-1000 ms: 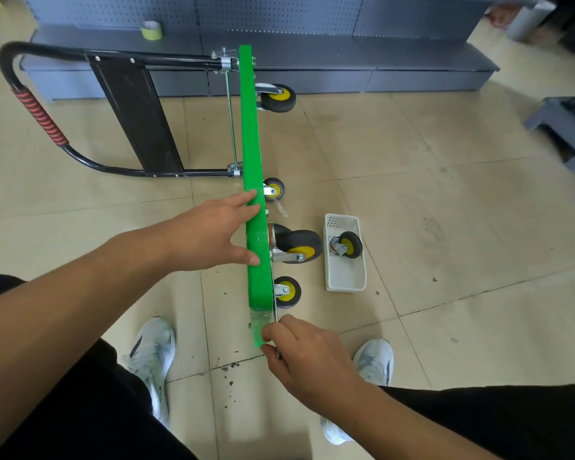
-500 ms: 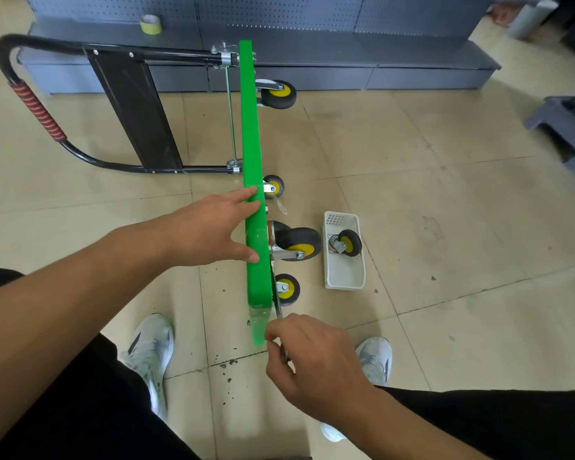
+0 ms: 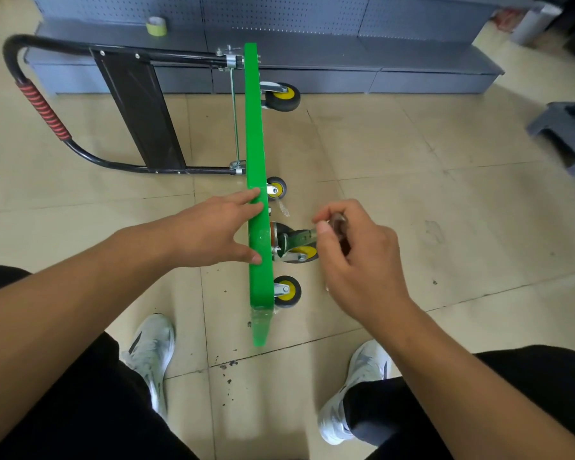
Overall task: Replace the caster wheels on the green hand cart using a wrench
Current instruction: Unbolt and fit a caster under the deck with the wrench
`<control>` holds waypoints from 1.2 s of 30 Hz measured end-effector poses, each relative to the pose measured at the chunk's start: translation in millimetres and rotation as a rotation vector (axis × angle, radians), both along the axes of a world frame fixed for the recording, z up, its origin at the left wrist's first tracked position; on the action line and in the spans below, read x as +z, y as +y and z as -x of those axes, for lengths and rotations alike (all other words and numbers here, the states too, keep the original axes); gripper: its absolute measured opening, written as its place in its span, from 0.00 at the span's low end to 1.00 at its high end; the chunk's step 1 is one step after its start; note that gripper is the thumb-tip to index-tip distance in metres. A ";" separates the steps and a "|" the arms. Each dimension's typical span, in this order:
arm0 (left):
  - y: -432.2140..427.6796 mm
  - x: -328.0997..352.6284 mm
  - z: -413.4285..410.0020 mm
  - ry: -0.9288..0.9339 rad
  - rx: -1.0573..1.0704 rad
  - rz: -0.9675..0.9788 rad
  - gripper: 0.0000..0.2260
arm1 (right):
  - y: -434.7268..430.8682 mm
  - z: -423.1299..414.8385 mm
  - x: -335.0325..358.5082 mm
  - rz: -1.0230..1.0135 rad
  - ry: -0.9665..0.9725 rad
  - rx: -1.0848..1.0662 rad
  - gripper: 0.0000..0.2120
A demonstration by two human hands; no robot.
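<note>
Right hand (image 3: 356, 260) has moved from the cart's near end to the large caster (image 3: 304, 251), fingers curled round the wrench (image 3: 296, 235), whose head meets the caster mount. Green hand cart (image 3: 254, 127) stands on edge under the left hand (image 3: 213, 230), fingers straight and resting.

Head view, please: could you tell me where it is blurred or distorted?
In the head view, the right hand and the wrench it grips are motion-smeared; the grey stool at the edge is stretched by the wide angle; the green cart is sharp.

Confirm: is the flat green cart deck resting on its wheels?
No, the deck stands on edge, left hand against it.
</note>
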State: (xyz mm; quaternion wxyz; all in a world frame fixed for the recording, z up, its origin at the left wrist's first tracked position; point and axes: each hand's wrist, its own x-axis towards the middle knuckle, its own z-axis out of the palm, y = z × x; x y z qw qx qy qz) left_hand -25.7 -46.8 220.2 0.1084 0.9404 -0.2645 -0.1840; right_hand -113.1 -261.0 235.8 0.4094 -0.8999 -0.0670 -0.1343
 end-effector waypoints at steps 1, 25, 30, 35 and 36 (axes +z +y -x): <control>0.4 -0.2 -0.1 0.002 0.001 0.003 0.43 | 1.4 -5.8 2.0 -0.004 0.012 -0.009 0.05; 2.5 -3.0 -1.0 -0.001 -0.007 0.018 0.43 | 36.4 -99.7 12.7 0.194 0.225 0.022 0.18; 2.6 -3.9 -1.4 0.012 -0.002 0.017 0.43 | 37.5 -118.1 5.3 0.273 0.335 0.033 0.17; 2.3 -1.7 -2.0 0.010 -0.010 0.007 0.43 | 35.5 -114.0 3.5 0.269 0.345 0.064 0.19; 2.0 -1.3 -2.0 0.010 -0.011 0.007 0.43 | 35.7 -112.4 2.2 0.282 0.342 0.070 0.18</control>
